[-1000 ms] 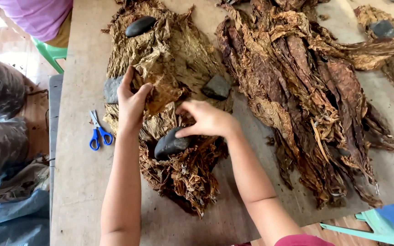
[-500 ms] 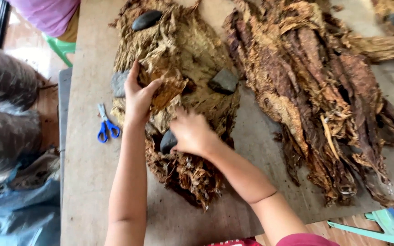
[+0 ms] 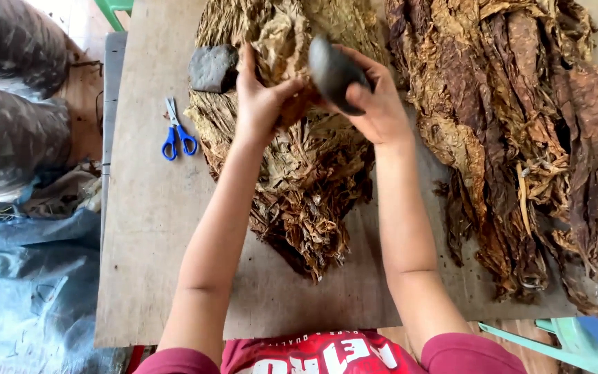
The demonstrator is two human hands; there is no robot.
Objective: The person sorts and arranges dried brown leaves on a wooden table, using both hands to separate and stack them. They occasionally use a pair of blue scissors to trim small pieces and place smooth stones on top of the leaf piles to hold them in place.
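Brown, dried leaves lie in two heaps on the wooden table (image 3: 153, 228) below us, and our hands are busy over the nearer, left-hand one. Our right hand (image 3: 375, 104) is closed around a smooth dark stone (image 3: 331, 69), fingers wrapped round its right side so that the stone stands lifted clear of the leaves, held just above the upper part of the left pile of leaves (image 3: 306, 187). Our left hand (image 3: 261, 100) is just beside it, fingers curled up into a crumpled, paler leaf (image 3: 278, 34) at the top of that pile; we take it to be pinching the leaf, though the fingertips are partly hidden in the folds and we cannot be sure how firm the grip is. The two hands are near each other, almost touching at the thumbs. A second, squarer grey stone (image 3: 214, 68) rests on the left edge of the same pile, close to the left hand. Blue-handled scissors (image 3: 176, 133) lie on bare wood to the left of the leaves, well apart from both hands. The larger, darker heap of leaves (image 3: 520, 145) spreads across the right of the table. Off the left edge we see blue plastic sheeting (image 3: 29, 284), and a green chair (image 3: 562, 343) shows at the lower right corner.
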